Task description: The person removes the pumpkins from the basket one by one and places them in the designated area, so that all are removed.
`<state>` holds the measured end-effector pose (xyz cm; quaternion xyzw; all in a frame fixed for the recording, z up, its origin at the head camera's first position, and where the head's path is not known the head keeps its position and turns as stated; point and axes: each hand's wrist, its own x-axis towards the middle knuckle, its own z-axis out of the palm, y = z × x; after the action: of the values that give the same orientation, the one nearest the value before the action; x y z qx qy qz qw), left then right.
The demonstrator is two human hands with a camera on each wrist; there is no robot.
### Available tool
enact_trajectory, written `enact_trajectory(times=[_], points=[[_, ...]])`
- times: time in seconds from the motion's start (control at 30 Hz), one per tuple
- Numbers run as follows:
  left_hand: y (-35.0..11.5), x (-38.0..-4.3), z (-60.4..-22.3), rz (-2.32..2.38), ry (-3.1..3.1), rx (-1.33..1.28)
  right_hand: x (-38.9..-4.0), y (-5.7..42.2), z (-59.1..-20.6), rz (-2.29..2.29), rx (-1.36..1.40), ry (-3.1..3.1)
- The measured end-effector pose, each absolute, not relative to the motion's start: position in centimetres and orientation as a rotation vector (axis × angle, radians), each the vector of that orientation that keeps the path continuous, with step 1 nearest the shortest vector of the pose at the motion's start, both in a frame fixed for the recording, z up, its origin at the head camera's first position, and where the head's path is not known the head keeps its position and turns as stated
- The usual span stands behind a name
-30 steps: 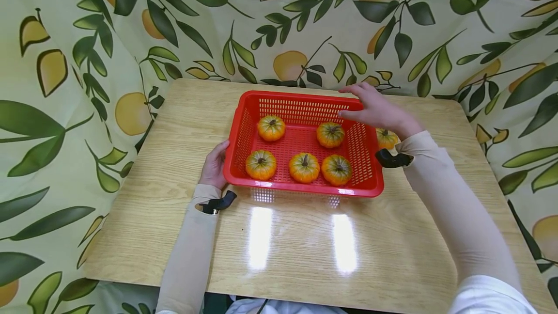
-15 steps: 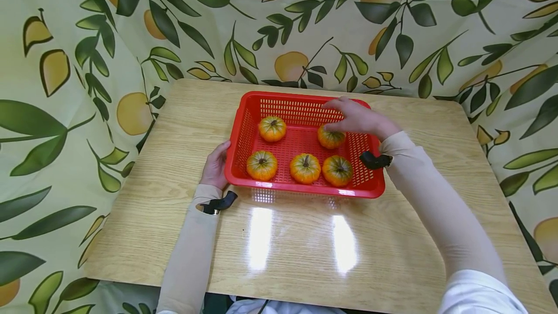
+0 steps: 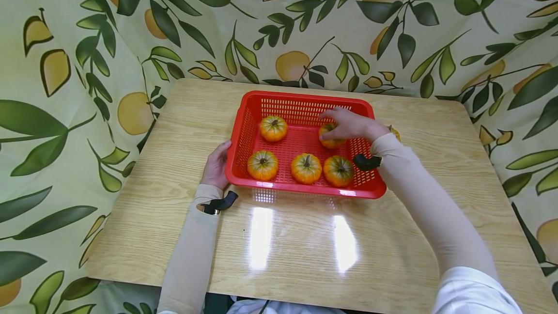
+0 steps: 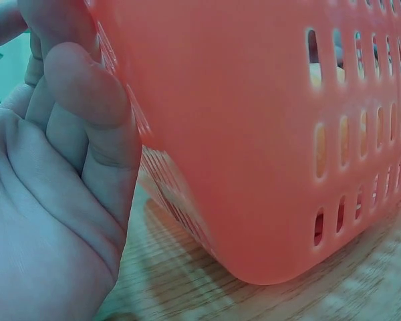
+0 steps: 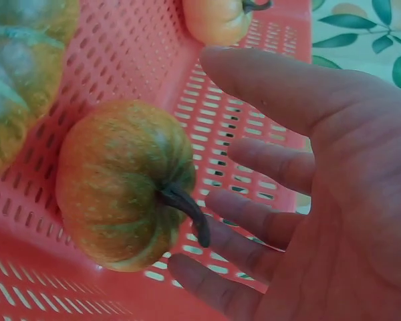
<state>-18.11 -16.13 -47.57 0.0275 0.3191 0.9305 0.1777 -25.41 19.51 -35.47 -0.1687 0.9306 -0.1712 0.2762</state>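
A red plastic basket stands on the table with several small orange-green pumpkins in it. My left hand grips the basket's left side, its fingers curled against the outer wall below the rim. Over the back right part of the basket my right hand reaches in, fingers spread around the back right pumpkin. In the right wrist view that pumpkin sits beside my fingertips with a gap to the thumb; its dark stem points towards the fingers. Nothing is held in the right hand.
Other pumpkins lie at the basket's back left, front left, front middle and front right. Outside the basket's right wall, a pumpkin shows partly behind my right arm. Behind the wooden table hangs a leaf-patterned cloth.
My right hand has moved left and down from above the basket's right rim to the back right pumpkin. My left hand and the basket look the same.
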Motion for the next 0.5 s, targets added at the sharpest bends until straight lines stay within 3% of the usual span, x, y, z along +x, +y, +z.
enact_trajectory(times=[0.5], points=[[-16.2,-18.2,-47.6,2.64,0.849,0.101,-25.2,19.6,-37.1,-0.431,-0.404,2.485]])
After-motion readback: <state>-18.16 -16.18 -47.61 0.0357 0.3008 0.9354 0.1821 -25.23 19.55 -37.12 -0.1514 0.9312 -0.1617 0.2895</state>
